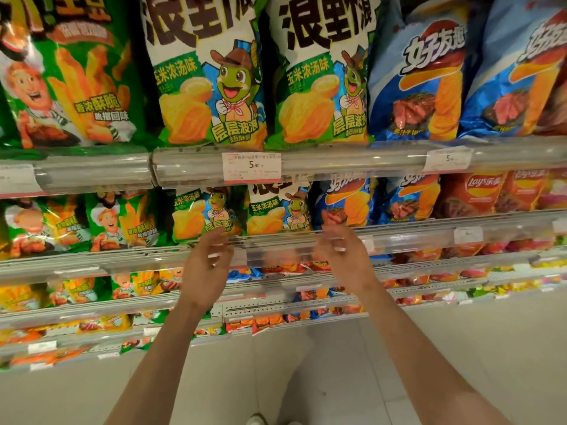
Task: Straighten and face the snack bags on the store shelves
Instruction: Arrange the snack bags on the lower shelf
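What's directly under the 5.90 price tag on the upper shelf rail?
Below the 5.90 price tag stand two green turtle-mascot bags; the rail covers their tops. Whatever stands behind them is hidden.

This is a shop, in the snack aisle of a grocery store or supermarket. Several tiers of metal shelves (pixel 92 176) run across the view, packed with rows of the same snack bags (pixel 208 72) standing side by side, grouped by brand and colour. Clear plastic strips along the shelf fronts hold printed price tags (pixel 251 167), one reading 5.90. Below the shelves lies a pale tiled floor (pixel 506 348).
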A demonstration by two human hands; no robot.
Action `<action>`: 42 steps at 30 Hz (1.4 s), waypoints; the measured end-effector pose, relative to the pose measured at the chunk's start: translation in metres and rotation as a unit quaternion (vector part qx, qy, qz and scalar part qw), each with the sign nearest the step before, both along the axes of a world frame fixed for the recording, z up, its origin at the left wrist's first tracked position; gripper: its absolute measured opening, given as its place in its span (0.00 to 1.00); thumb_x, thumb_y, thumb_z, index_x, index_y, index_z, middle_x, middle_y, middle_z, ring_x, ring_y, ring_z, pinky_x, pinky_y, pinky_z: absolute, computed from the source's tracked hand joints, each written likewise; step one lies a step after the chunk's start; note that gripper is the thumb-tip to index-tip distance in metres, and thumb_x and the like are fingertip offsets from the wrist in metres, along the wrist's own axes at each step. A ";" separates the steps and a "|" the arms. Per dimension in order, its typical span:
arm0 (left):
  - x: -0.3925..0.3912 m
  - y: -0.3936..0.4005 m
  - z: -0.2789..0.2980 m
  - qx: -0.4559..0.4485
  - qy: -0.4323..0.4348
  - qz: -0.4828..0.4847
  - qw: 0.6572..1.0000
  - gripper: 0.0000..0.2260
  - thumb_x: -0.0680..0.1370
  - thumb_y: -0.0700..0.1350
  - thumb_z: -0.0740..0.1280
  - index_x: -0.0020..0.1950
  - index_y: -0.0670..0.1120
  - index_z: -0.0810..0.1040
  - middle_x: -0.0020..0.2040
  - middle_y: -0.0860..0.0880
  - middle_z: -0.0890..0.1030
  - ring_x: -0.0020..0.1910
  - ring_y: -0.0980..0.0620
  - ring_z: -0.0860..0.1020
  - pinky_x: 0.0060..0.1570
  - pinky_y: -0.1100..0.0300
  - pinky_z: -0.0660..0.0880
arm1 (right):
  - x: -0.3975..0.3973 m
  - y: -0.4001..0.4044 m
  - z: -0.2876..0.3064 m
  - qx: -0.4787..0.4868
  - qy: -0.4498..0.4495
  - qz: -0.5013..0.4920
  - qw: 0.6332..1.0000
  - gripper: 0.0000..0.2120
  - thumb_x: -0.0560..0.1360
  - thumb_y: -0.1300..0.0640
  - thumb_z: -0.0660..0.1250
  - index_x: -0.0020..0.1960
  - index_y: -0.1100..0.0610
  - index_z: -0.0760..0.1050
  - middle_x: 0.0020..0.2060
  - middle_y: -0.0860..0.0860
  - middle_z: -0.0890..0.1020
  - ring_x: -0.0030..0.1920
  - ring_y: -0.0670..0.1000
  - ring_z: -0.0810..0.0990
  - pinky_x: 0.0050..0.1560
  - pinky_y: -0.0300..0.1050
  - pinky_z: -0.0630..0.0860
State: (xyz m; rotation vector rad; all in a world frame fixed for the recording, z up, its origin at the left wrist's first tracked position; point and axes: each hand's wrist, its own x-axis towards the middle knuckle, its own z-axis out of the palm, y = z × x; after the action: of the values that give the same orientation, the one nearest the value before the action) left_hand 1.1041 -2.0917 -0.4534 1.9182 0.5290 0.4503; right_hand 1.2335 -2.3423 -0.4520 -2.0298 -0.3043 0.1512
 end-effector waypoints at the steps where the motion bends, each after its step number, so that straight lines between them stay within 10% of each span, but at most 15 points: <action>1: -0.002 -0.001 -0.005 -0.012 -0.010 0.002 1.000 0.13 0.83 0.42 0.67 0.66 0.53 0.75 0.56 0.58 0.81 0.52 0.65 0.80 0.51 0.67 0.77 | -0.004 -0.004 -0.003 -0.001 0.001 -0.013 1.000 0.10 0.80 0.51 0.71 0.60 0.49 0.78 0.53 0.41 0.81 0.52 0.41 0.81 0.45 0.28 0.76; 8: -0.019 -0.019 -0.039 -0.072 -0.003 0.028 0.997 0.11 0.83 0.44 0.67 0.65 0.49 0.78 0.55 0.53 0.84 0.52 0.64 0.81 0.46 0.77 0.72 | -0.036 -0.032 -0.037 0.042 0.034 -0.059 0.997 0.06 0.80 0.59 0.70 0.53 0.48 0.79 0.42 0.46 0.84 0.41 0.47 0.84 0.41 0.38 0.78; 14: -0.025 -0.039 -0.081 -0.071 -0.002 0.055 0.996 0.10 0.82 0.47 0.68 0.64 0.50 0.79 0.54 0.50 0.84 0.55 0.51 0.82 0.50 0.52 0.80 | -0.030 -0.047 -0.087 0.030 0.047 -0.063 0.996 0.08 0.81 0.56 0.69 0.52 0.42 0.78 0.45 0.42 0.84 0.47 0.48 0.85 0.49 0.40 0.79; 18: -0.014 -0.051 -0.128 -0.037 -0.009 0.067 0.997 0.09 0.82 0.48 0.69 0.62 0.55 0.79 0.51 0.60 0.84 0.52 0.60 0.82 0.51 0.61 0.78 | -0.002 -0.051 -0.139 0.028 0.034 -0.053 0.998 0.06 0.81 0.57 0.69 0.57 0.50 0.81 0.48 0.44 0.85 0.48 0.51 0.86 0.53 0.46 0.80; 22: 0.009 -0.052 -0.178 0.024 -0.018 0.062 0.998 0.11 0.82 0.45 0.69 0.57 0.62 0.77 0.50 0.68 0.81 0.52 0.65 0.80 0.49 0.62 0.77 | 0.030 -0.053 -0.190 0.021 0.009 -0.034 0.999 0.06 0.81 0.55 0.68 0.56 0.47 0.80 0.46 0.41 0.85 0.46 0.41 0.82 0.46 0.33 0.75; 28: 0.053 -0.032 -0.234 0.186 -0.050 0.066 0.979 0.12 0.80 0.42 0.70 0.64 0.49 0.79 0.55 0.54 0.78 0.56 0.47 0.78 0.57 0.49 0.75 | 0.078 -0.048 -0.238 0.007 -0.107 -0.013 0.994 0.04 0.81 0.60 0.68 0.55 0.53 0.78 0.44 0.41 0.82 0.42 0.30 0.79 0.42 0.24 0.70; 35: 0.095 0.007 -0.255 0.370 -0.043 0.142 0.917 0.16 0.75 0.52 0.68 0.51 0.40 0.79 0.61 0.34 0.78 0.64 0.34 0.71 0.63 0.44 0.68 | 0.128 -0.053 -0.268 -0.090 -0.314 -0.107 0.939 0.06 0.79 0.58 0.70 0.52 0.60 0.80 0.51 0.60 0.80 0.54 0.59 0.77 0.53 0.51 0.73; 42: 0.113 0.017 -0.276 0.337 -0.043 0.196 0.920 0.31 0.77 0.53 0.73 0.75 0.40 0.69 0.72 0.34 0.69 0.72 0.35 0.66 0.72 0.42 0.65 | 0.149 -0.059 -0.290 -0.137 -0.289 -0.136 0.938 0.22 0.80 0.38 0.63 0.55 0.57 0.73 0.44 0.57 0.82 0.48 0.64 0.81 0.40 0.50 0.71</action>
State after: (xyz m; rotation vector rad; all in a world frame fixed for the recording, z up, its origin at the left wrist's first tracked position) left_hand 1.2170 -2.0744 -0.7296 2.4306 0.7743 1.0841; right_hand 1.3823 -2.4010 -0.7418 -2.3379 -0.3749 -0.6210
